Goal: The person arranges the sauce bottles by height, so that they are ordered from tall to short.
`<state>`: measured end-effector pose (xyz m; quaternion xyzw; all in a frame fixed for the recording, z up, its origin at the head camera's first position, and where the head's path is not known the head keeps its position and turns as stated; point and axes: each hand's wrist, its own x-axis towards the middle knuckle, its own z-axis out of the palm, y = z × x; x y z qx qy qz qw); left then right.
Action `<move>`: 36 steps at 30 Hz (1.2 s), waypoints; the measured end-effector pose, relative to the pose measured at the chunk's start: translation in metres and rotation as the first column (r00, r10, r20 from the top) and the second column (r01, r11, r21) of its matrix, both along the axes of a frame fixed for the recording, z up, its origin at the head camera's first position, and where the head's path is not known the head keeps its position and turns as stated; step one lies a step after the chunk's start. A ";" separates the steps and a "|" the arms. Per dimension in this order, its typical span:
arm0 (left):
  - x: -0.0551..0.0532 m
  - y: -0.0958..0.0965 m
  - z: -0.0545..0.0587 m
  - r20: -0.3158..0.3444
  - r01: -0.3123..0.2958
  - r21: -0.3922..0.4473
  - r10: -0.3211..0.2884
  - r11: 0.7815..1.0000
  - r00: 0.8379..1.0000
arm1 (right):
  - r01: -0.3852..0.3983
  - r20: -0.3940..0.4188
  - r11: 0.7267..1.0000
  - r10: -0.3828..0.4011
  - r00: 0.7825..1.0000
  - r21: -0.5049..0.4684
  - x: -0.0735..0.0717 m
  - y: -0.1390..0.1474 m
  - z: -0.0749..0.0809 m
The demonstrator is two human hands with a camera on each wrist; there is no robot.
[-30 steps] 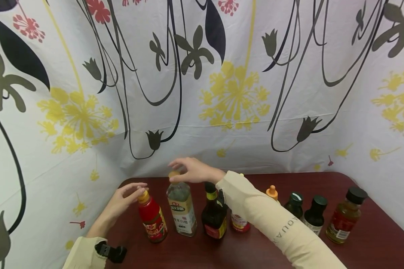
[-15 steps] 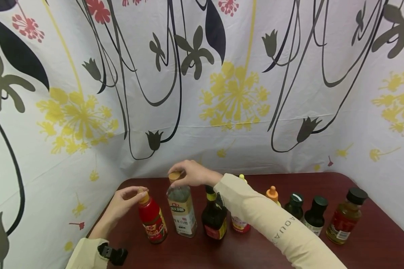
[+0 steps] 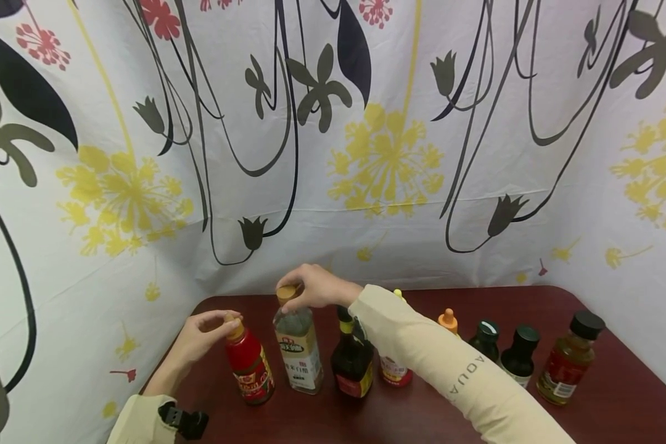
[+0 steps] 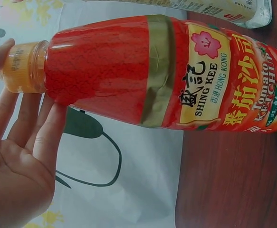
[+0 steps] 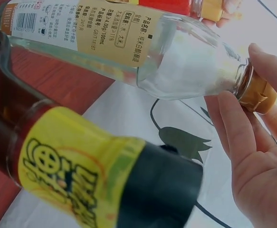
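My left hand pinches the yellow cap of a red tomato ketchup bottle, with the thumb on one side and the fingers on the other. Just right of it stands a clear white vinegar bottle, upright on the table. Its golden-brown cap sits between the thumb and fingers of my right hand. Close beside the vinegar is a dark sauce bottle; its yellow neck label and black cap fill the near part of the right wrist view.
My right sleeve crosses over a red-and-white labelled bottle and partly hides an orange-tipped bottle. Farther right stand two dark green-capped bottles and a black-capped bottle. A patterned cloth hangs behind the dark red table.
My right hand's fingers have come down and closed round the vinegar cap. The left fingers have lowered and drawn together on the ketchup cap. The bottles stand where they were.
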<state>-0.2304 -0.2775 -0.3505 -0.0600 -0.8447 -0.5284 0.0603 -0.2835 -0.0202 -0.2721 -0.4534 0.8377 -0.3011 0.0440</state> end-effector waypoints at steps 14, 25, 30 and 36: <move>0.002 -0.002 -0.001 0.003 -0.001 0.013 0.001 1.000 1.000 | 0.047 -0.035 0.994 -0.044 0.998 0.104 0.001 -0.006 0.008; 0.001 -0.003 -0.004 -0.023 0.005 0.007 -0.005 1.000 1.000 | -0.025 -0.045 0.985 0.033 0.998 0.171 -0.007 -0.006 0.016; 0.002 -0.004 -0.004 -0.029 -0.004 0.003 0.004 1.000 1.000 | -0.046 0.003 0.987 0.046 0.999 0.152 -0.010 -0.005 0.017; 0.001 -0.003 -0.004 -0.017 -0.020 -0.002 0.020 1.000 1.000 | -0.058 0.041 0.990 0.053 0.998 0.126 -0.013 -0.005 0.017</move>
